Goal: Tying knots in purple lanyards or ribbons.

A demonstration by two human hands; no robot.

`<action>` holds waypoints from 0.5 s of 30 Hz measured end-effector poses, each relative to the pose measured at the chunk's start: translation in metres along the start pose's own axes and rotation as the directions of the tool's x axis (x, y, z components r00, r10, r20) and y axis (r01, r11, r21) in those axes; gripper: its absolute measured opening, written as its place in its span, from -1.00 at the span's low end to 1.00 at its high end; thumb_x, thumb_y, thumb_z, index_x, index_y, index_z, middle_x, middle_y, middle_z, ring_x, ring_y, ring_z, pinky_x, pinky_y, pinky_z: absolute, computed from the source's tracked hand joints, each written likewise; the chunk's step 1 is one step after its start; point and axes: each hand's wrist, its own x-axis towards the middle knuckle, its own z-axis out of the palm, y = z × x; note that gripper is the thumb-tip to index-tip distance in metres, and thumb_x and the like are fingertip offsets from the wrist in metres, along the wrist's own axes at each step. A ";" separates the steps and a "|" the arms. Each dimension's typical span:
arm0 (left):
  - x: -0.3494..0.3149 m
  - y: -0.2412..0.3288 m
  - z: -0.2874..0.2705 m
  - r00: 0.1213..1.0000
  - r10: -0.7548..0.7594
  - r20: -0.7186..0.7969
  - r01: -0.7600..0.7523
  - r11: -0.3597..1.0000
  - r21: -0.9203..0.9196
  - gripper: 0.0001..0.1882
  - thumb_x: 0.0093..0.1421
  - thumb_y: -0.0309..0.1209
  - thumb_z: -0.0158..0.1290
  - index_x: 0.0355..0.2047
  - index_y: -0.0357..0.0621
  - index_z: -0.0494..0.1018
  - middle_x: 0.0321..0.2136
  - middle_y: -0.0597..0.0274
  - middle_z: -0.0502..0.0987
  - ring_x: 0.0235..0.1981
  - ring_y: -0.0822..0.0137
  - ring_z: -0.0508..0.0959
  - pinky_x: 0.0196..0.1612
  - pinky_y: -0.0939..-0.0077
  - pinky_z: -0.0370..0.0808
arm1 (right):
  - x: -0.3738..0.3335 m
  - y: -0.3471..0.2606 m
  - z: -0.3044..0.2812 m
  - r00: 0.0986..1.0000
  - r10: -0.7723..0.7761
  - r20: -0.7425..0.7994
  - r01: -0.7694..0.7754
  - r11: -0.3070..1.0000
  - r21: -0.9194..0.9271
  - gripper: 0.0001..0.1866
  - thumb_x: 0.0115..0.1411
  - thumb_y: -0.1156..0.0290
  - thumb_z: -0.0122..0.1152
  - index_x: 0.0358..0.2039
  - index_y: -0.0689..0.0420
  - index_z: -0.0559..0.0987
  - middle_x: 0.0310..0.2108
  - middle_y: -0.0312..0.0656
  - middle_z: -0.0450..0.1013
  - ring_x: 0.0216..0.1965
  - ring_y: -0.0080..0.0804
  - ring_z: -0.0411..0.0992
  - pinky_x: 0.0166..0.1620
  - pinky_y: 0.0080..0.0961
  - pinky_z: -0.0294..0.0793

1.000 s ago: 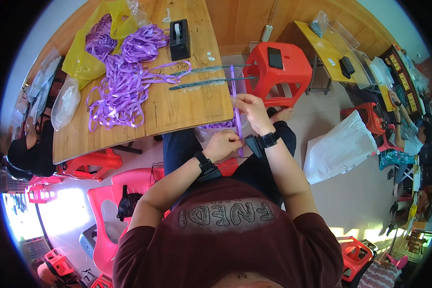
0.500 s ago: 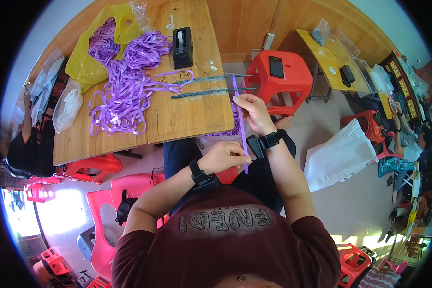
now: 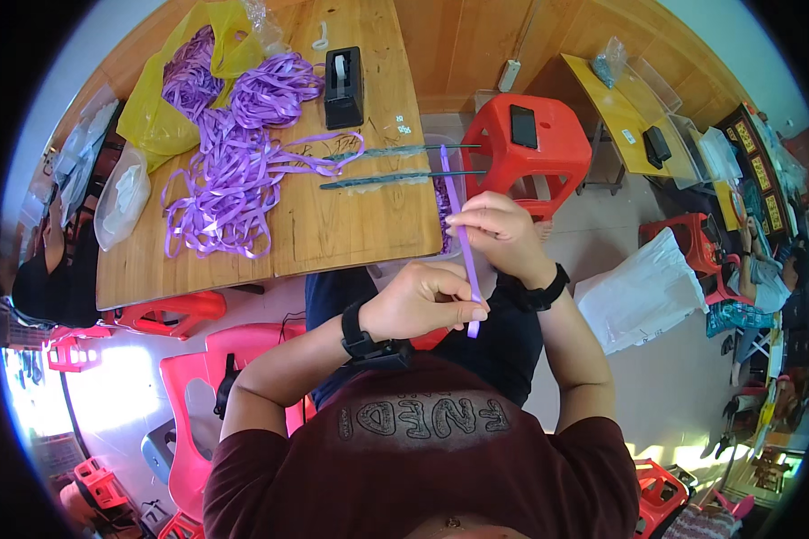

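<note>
A narrow purple ribbon [image 3: 469, 266] runs in a straight strip over my lap, just off the table's right edge. Low on the strip, my left hand [image 3: 433, 296] pinches it between thumb and fingers, and a short end hangs below. Higher up, my right hand [image 3: 503, 235] has thumb and fingertips closed on the same ribbon. Its far end lies by two dark thin rods [image 3: 377, 181] that jut past the table edge. Purple ribbon bits show in a clear bin below, partly hidden by the hands and table.
On the wooden table [image 3: 351, 235] lie a heap of purple ribbon [image 3: 220, 202], a yellow plastic bag [image 3: 153, 126] and a black tape dispenser [image 3: 342, 90]. A red stool [image 3: 555, 144] bears a phone [image 3: 523, 128]. A white sack [image 3: 643, 292] stands on the floor at right.
Both hands have shifted right and nearer to me. My right hand has slid down the ribbon, closer to my left, which still pinches near the lower end.
</note>
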 end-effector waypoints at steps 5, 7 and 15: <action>0.024 0.061 -0.029 0.883 0.470 0.008 -0.391 0.725 0.566 -0.85 0.14 -0.41 0.27 -0.33 -0.24 0.61 -0.47 0.20 0.55 -0.50 0.37 0.58 -0.41 0.50 0.50 | 0.069 0.021 -0.024 0.980 -0.160 -0.117 0.122 0.952 -0.281 -0.81 0.05 0.52 0.34 -0.28 0.11 0.70 -0.40 -0.18 0.52 -0.33 -0.26 0.49 -0.27 -0.41 0.49; 0.040 0.082 -0.046 0.845 0.518 -0.128 -0.222 0.559 0.799 -0.78 0.16 -0.40 0.23 -0.20 -0.22 0.60 -0.43 0.20 0.59 -0.46 0.39 0.60 -0.36 0.52 0.52 | 0.096 0.048 -0.026 0.985 -0.103 -0.139 0.066 0.966 -0.248 -0.85 0.09 0.42 0.31 -0.29 0.09 0.69 -0.42 -0.17 0.52 -0.33 -0.20 0.49 -0.24 -0.35 0.48; 0.093 0.084 -0.111 0.813 0.439 -0.382 -0.023 0.679 0.734 -0.69 0.22 -0.38 0.12 -0.04 -0.20 0.54 -0.37 0.14 0.65 -0.41 0.40 0.63 -0.31 0.53 0.54 | 0.110 0.160 -0.013 0.942 0.216 0.255 -0.245 0.965 0.088 -0.80 0.21 0.32 0.26 -0.27 0.16 0.69 -0.41 -0.18 0.61 -0.40 -0.35 0.55 -0.26 -0.45 0.50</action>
